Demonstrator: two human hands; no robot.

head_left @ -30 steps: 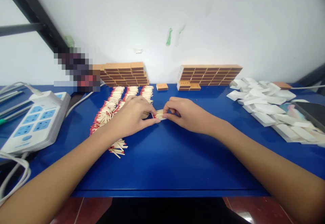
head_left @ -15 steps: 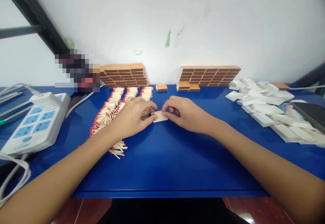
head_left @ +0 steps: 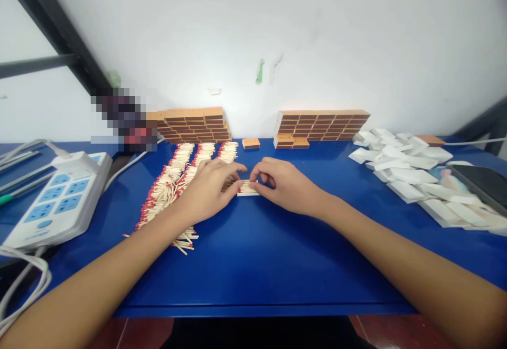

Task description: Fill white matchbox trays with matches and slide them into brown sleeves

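A small white tray filled with matches lies on the blue table, between my two hands. My left hand rests over the rows of red-tipped matches, its fingertips pinched against the tray's left end. My right hand curls its fingers on the tray's right end. Both hands are closed on the tray.
Two stacks of orange matchboxes stand against the wall, with loose boxes in front. A heap of white inner trays lies at right beside a dark phone. A white power strip and cables sit at left.
The view has tilted slightly, so everything sits lower in frame. Both hands stay on the match tray, with the fingers shifted a little along its ends.
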